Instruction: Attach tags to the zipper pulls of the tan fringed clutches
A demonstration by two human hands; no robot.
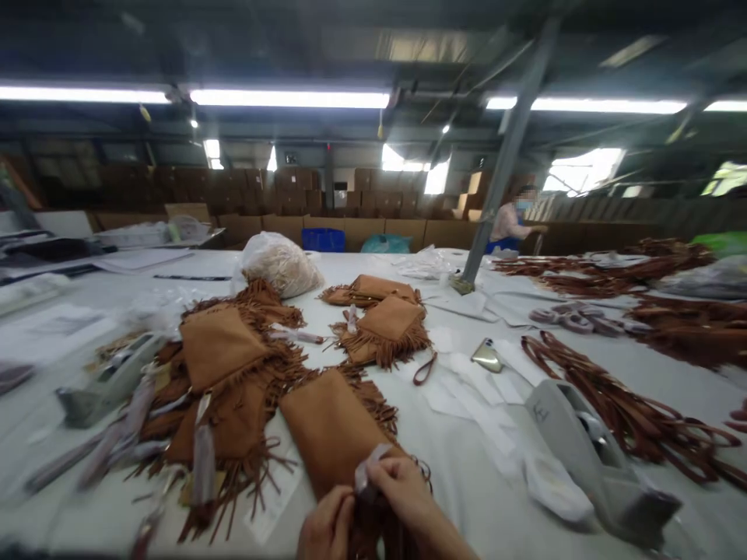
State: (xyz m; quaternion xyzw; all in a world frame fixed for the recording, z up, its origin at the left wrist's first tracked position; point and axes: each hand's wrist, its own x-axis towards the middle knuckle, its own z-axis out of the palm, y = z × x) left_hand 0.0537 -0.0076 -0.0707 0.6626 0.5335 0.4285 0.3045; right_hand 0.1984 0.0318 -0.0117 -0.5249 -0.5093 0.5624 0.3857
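Near the bottom centre, my right hand [402, 486] pinches a thin whitish wrapping piece [369, 468]. Close on its left, my left hand [330, 523] has its fingers closed at the top of a dark brown strap bundle [373, 525], touching the wrapping. The bundle's lower part runs out of the frame. Just beyond both hands lies a flat tan fringed bag [330, 424], partly covered by them. A pile of tan fringed bags [219, 346] with wrapped straps [204, 459] is at the left. More fringed bags [394, 319] lie farther back in the middle.
Grey tape dispensers stand at right [589, 443] and left [110, 381]. A phone [487, 356] lies near white paper pieces. Brown straps [618, 397] spread at right. A stuffed plastic bag [280, 264] and a slanted post [507, 155] stand farther back. Beyond is a masked person [509, 225].
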